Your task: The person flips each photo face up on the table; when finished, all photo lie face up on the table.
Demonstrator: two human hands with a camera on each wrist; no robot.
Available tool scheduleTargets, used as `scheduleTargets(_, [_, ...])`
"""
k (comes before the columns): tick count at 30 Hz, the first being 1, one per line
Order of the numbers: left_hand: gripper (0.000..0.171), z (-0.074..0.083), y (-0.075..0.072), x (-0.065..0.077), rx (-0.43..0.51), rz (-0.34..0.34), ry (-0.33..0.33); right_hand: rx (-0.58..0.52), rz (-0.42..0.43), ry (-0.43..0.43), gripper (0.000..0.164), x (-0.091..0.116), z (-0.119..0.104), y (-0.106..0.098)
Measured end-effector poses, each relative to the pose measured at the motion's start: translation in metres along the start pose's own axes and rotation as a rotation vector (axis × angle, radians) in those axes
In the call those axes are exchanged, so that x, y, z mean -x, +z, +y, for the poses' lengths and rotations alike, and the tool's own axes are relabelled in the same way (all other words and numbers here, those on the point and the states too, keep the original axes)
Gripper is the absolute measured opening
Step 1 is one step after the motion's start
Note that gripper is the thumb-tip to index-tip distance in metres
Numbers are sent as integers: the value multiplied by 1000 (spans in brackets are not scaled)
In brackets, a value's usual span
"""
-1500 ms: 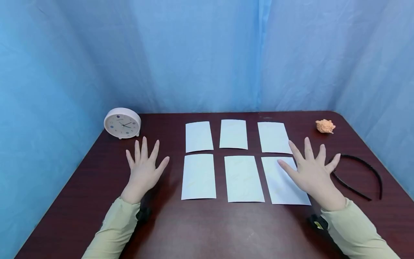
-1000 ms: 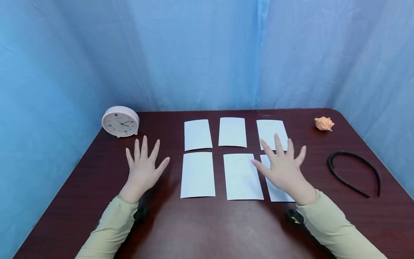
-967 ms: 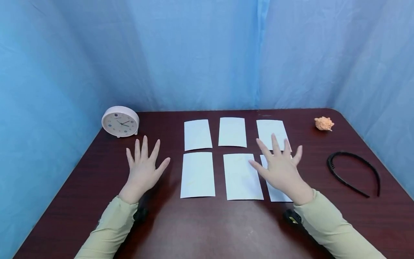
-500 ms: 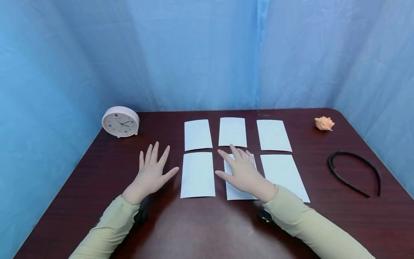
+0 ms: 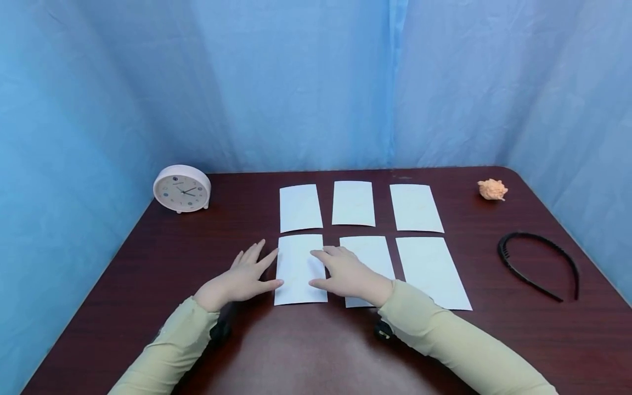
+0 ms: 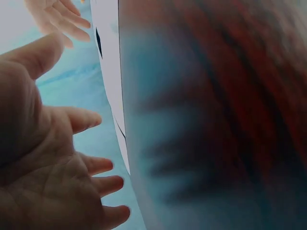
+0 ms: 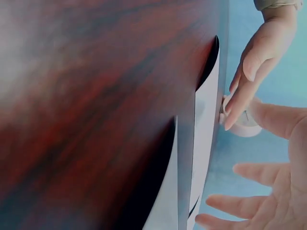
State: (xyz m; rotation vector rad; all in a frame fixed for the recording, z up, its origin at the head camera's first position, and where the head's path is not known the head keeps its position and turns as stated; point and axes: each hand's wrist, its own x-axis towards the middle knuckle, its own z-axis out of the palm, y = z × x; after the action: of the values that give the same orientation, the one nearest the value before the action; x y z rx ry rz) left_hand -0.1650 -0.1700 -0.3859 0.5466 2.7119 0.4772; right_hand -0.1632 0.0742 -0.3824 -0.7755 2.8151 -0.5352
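White paper cards lie on the dark wooden table in two rows of three. My left hand [image 5: 239,280] is at the left edge of the front left card [image 5: 300,274], fingers extended and thumb tip overlapping it. From the other side my right hand [image 5: 348,272] reaches over the front middle card [image 5: 372,255], its thumb and index finger pointing across the front left card's right edge. Both hands hold nothing. In the left wrist view the left palm [image 6: 53,163] shows with spread fingers; in the right wrist view the right fingers [image 7: 240,206] are spread above slightly curled cards [image 7: 204,120].
A white round clock [image 5: 181,189] stands at the back left. On the right are a small peach-coloured lumpy object [image 5: 492,189] and a black headband [image 5: 503,255]. Blue curtains [image 5: 296,82] enclose the table [image 5: 316,351] at the back and sides.
My right hand has swept left from the front right card, over the middle one, to the front left card. My left hand has moved right and turned inward. The cards have stayed put.
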Motion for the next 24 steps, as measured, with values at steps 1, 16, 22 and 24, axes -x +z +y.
scheduleTargets(1, [77, 1, 0, 0, 7, -21, -2, -9, -16, 1, 64, -1, -2, 0])
scheduleTargets(16, [93, 4, 7, -7, -66, -131, 24, 39, -180, -36, 74, -3, -14, 3])
scheduleTargets(22, [102, 6, 9, -6, -110, -112, 48, 77, -244, -58, 73, -4, -13, 1])
scheduleTargets(24, [104, 7, 10, -6, -125, -104, 50, 92, -249, -71, 73, -4, -13, 1])
